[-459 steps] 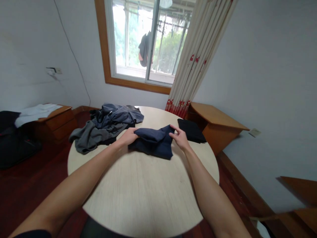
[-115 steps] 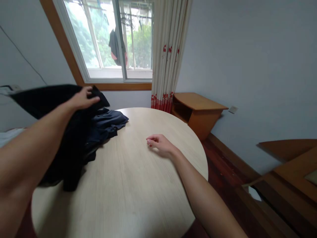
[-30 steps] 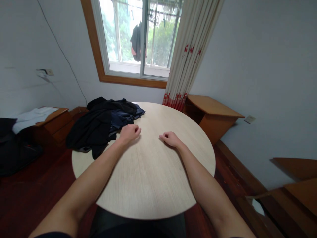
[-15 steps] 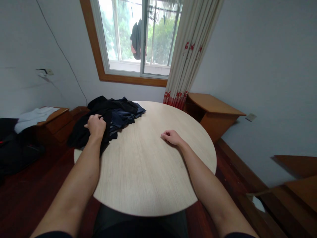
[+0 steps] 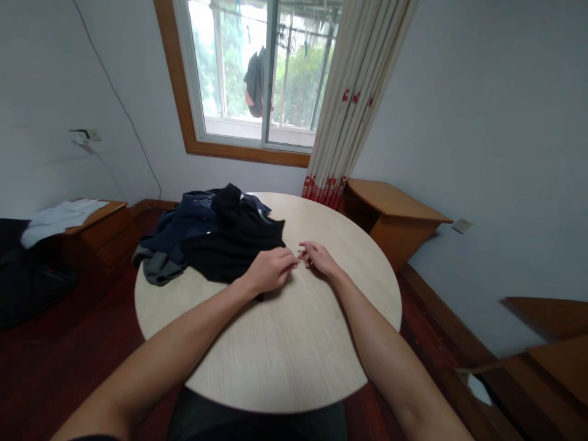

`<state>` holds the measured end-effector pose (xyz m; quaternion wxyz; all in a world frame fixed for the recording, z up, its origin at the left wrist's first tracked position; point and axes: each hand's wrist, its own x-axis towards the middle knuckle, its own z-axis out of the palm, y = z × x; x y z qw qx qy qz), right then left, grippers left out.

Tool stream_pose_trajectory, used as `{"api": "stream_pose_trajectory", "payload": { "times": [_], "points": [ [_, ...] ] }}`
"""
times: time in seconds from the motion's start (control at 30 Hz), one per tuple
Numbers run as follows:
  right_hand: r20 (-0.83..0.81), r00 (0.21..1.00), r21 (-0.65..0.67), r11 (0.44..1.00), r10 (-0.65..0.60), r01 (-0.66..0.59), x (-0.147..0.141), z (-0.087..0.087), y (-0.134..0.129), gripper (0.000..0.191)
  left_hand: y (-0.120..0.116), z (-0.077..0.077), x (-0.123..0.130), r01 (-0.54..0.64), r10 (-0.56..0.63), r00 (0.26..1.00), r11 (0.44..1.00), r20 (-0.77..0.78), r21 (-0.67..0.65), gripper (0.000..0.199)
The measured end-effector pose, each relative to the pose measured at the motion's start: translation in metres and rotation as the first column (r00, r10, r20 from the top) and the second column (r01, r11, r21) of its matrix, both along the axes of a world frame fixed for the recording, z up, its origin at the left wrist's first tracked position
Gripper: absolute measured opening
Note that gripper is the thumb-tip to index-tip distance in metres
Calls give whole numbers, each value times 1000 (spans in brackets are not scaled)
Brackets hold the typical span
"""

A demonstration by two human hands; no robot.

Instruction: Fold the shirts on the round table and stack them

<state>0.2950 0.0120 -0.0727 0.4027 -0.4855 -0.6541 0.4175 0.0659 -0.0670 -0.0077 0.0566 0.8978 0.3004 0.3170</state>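
A black garment (image 5: 229,242) stretches from the heap towards the middle of the round table (image 5: 275,355). My left hand (image 5: 272,269) is closed on the garment's near right part, fingers pinched together; the exact grip is partly hidden. Close to its fingertips, my right hand (image 5: 318,257) hovers over or rests on the tabletop, fingers slightly bent and apart, holding nothing. Under and behind the black garment lie navy clothes (image 5: 174,220) and a grey piece of cloth (image 5: 163,267) at the table's left edge.
A wooden cabinet (image 5: 399,202) stands beyond the table's right side, beside a hanging curtain (image 5: 337,122). On the left, a wooden chest (image 5: 98,236) carries white cloth (image 5: 62,220), with a dark bag (image 5: 32,282) near it. A window (image 5: 257,73) is ahead.
My left hand has moved right from the heap, drawing the black garment across and uncovering navy and grey clothes. My right hand stays in place, its fingers now more spread.
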Motion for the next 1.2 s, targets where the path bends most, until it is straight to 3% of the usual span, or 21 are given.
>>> {"api": "stream_pose_trajectory", "payload": {
  "times": [0.03,0.1,0.17,0.23,0.33,0.4,0.47,0.57,0.73,0.87,0.97,1.03,1.07,1.13,1.2],
  "points": [
    [-55,998,-20,1000,6,-7,-1,-1,-1,59,-5,0,8,79,-80,997,996,-18,-35,29],
    [-123,992,-47,999,9,-15,-3,-2,-2,61,-9,3,13,90,-89,996,995,21,-52,31],
    [-111,994,-45,999,4,-9,-5,-4,-4,60,-1,5,3,-64,66,994,998,88,-30,31],
    [-15,1000,8,1000,13,-13,-6,-4,-5,61,15,3,-14,-275,277,958,961,76,-33,31],
    [174,984,107,992,51,-70,-8,-3,-5,56,39,-10,-40,-455,435,887,881,-157,-130,42],
    [233,969,116,988,76,-105,-10,-4,-4,46,50,-20,-51,-474,409,863,858,-298,-196,46],
    [224,972,117,988,70,-98,-10,-5,-3,38,55,-26,-56,-441,353,869,870,-348,-220,42],
    [156,987,150,989,-34,11,-6,-6,-1,35,55,-27,-55,-364,257,895,893,-364,-264,38],
    [57,957,182,946,-284,269,10,-2,6,42,50,-21,-52,-317,161,906,871,-390,-376,27],
    [-10,913,198,894,-407,401,25,2,13,42,51,-17,-55,-410,256,879,837,-402,-363,15],
    [-95,880,162,865,-466,475,30,1,17,38,52,-14,-57,-474,387,871,823,-301,-312,26],
    [-139,874,105,870,-466,481,28,0,19,36,49,-12,-55,-414,397,909,820,-129,-396,35],
    [-153,880,73,883,-449,463,26,-1,19,36,46,-10,-52,-324,365,931,815,-9,-481,39],
    [-190,908,-2,925,-373,380,20,-1,17,38,37,-6,-44,-22,254,930,761,266,-648,45],
    [-269,929,-91,967,-254,238,11,2,13,40,27,-2,-36,305,116,870,635,478,-710,50]
  ]
}}
